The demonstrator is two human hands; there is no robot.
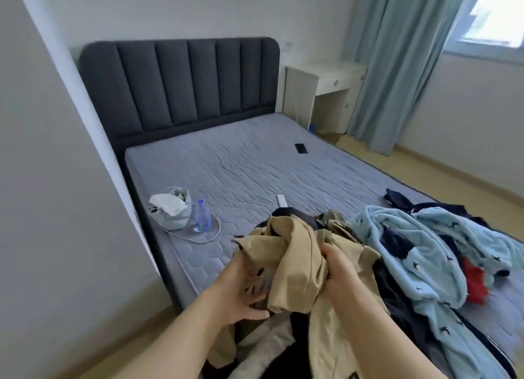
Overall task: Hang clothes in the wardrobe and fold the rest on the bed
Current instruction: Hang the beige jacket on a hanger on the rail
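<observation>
bedroom with a bare grey mattress [255, 166] across mid-frame. at lower centre a crumpled tan jacket [297, 254] is bunched over the bed's near end, left hand [241, 291] and right hand [343, 276] both gripping it, fingers curled into the cloth. pale blue fleece [419, 254] lies at lower right.

The middle of the mattress [241, 163] lies open toward the headboard [181, 84]. A phone [300, 148] sits near the right edge. A pouch [170, 213], water bottle [202, 217] and cable [208, 237] crowd the left. Heaped clothes [425, 251] block the near end.
</observation>
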